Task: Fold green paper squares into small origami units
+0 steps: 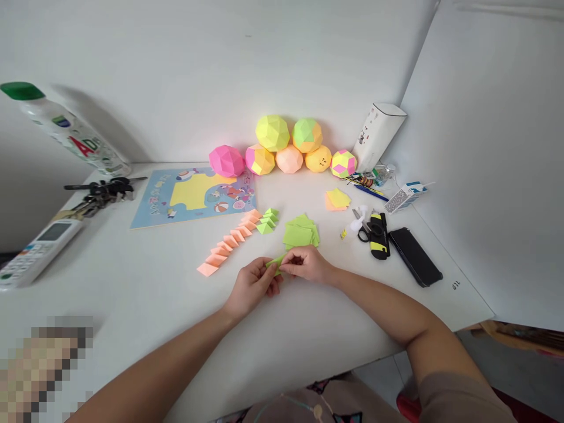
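My left hand and my right hand meet over the white table, both pinching one small folded green paper between their fingertips. Just beyond them lies a stack of green paper squares. To the left of that stack runs a slanted row of folded orange paper units, ending in a few folded green units. Several paper polyhedron balls in pink, yellow, green and orange sit against the back wall.
A picture sheet, keys, a remote and a tilted bottle occupy the left. On the right are yellow-orange squares, scissors, a black phone, pens, small boxes and a white container.
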